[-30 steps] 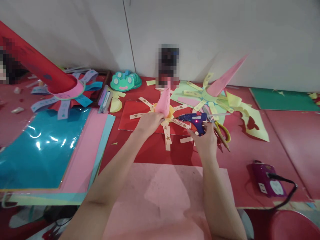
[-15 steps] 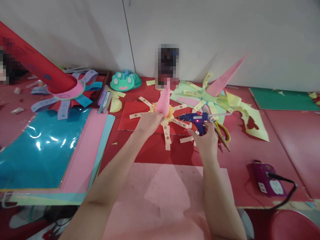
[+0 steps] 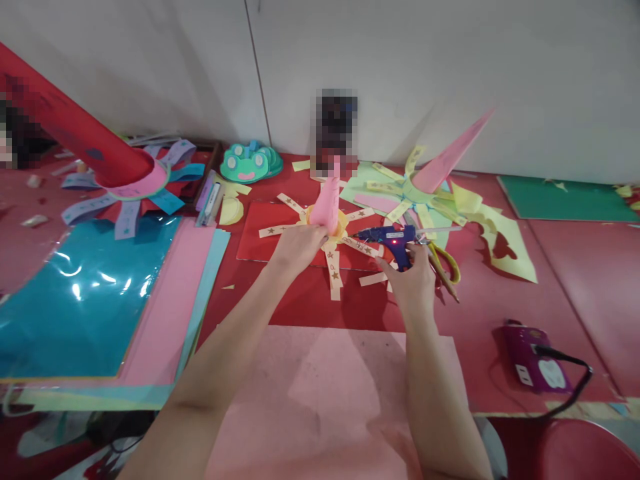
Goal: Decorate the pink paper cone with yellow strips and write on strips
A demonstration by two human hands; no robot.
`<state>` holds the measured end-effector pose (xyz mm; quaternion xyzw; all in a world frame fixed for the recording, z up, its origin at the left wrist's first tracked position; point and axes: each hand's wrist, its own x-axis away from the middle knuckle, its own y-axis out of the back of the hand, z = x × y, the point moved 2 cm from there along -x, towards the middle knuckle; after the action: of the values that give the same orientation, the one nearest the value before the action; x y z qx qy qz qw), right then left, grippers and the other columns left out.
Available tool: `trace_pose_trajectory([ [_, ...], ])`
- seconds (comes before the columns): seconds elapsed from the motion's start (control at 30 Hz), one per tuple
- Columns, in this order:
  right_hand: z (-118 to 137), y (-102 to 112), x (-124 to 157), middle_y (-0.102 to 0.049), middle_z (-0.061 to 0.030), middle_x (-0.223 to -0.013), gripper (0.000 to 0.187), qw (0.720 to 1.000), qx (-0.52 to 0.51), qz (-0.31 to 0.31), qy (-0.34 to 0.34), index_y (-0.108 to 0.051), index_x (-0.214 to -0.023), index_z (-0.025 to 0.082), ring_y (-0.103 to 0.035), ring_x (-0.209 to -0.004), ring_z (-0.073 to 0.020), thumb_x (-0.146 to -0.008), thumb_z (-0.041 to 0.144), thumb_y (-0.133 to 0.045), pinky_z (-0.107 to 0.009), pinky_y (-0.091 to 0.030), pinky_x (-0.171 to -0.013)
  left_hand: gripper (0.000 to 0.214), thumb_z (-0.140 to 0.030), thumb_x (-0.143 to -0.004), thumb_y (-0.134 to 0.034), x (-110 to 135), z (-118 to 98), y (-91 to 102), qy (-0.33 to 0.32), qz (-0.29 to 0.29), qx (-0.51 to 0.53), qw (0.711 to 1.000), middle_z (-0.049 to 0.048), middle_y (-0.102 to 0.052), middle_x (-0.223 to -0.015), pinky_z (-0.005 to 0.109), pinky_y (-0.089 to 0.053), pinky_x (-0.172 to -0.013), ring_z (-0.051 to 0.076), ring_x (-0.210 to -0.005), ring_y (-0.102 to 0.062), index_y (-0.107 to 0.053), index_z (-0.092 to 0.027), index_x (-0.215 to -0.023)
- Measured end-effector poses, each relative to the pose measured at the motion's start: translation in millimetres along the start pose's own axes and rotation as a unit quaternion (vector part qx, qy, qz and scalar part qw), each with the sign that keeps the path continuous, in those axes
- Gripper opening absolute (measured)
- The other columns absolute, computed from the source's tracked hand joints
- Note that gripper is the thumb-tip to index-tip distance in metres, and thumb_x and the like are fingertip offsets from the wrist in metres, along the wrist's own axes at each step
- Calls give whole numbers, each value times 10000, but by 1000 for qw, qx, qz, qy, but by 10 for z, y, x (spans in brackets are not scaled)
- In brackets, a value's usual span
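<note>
Pinching the pink cone [image 3: 327, 203] at its base with the left hand [image 3: 301, 247], above the red board [image 3: 254, 248], I have the right hand's fingers wrapped round the glue gun [image 3: 393, 237], nozzle near the cone.

Muted, flat light, softly focused.
White glare streaks the glossy blue plastic-covered sheet [image 3: 90, 320]; soft shadows fall on the plain grey-white wall [image 3: 450, 60] and the large pale pink paper sheet [image 3: 340, 373]; pixelation hides a dark upright patch [image 3: 336, 127].

One head-worn view, near above the table [image 3: 485, 320], forward-down, wall [image 3: 425, 67] beyond.
</note>
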<state>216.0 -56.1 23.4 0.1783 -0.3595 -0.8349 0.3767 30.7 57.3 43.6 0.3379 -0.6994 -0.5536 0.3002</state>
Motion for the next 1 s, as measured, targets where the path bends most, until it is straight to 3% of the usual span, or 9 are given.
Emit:
trace_pose_trajectory([
  [0.3, -37, 9, -29, -598, -90, -987, 563, 1000, -10, -23, 0, -519, -1052, 196, -547, -864, -234, -590, 489, -651, -354, -417, -708, 192, -271, -851, -469, 58, 87, 147, 30, -1, 9, 999, 29, -676, -821, 265, -347, -542, 190, -726, -608, -651, -210, -835],
  [0.57, -93, -17, -60, -601, -83, -942, 561, 999, -13, -35, 10, -526, -1046, 191, -554, -831, -225, -586, 483, -660, -355, -414, -720, 182, -279, -840, -484, 54, 155, 137, 40, 3, 29, 999, 28, -681, -824, 267, -355, -546, 189, -725, -605, -655, -221, -815],
  [0.67, -106, -14, -69, -603, -75, -893, 575, 999, -34, -36, 3, -529, -1030, 182, -555, -803, -220, -569, 492, -676, -349, -415, -706, 174, -310, -848, -485, 65, 184, 180, 47, -42, 54, 997, 17, -680, -816, 257, -365, -551, 183, -744, -609, -641, -236, -851],
  [0.77, -123, -21, -82, -597, -53, -822, 548, 997, -66, -25, -2, -537, -992, 175, -553, -737, -194, -575, 503, -677, -331, -420, -680, 209, -354, -872, -449, 69, 215, 225, 75, -126, 95, 985, 21, -665, -814, 251, -399, -581, 170, -743, -608, -604, -228, -936],
  [0.9, -149, -42, -100, -576, -29, -757, 442, 989, -146, -38, 3, -537, -942, 176, -542, -647, -151, -699, 545, -551, -295, -425, -607, 299, -380, -869, -461, 29, 253, 183, 52, -253, 173, 951, 62, -624, -1008, 293, -452, -776, 177, -931, -587, -501, -203, -1106],
  [1.0, -133, -39, -101, -539, 4, -685, 410, 981, -183, -58, 3, -528, -919, 183, -502, -537, -114, -736, 549, -508, -262, -408, -527, 452, -426, -843, -489, -36, 279, 49, 20, -264, 214, 940, 103, -554, -1186, 360, -424, -906, 209, -1086, -531, -407, -198, -1224],
])
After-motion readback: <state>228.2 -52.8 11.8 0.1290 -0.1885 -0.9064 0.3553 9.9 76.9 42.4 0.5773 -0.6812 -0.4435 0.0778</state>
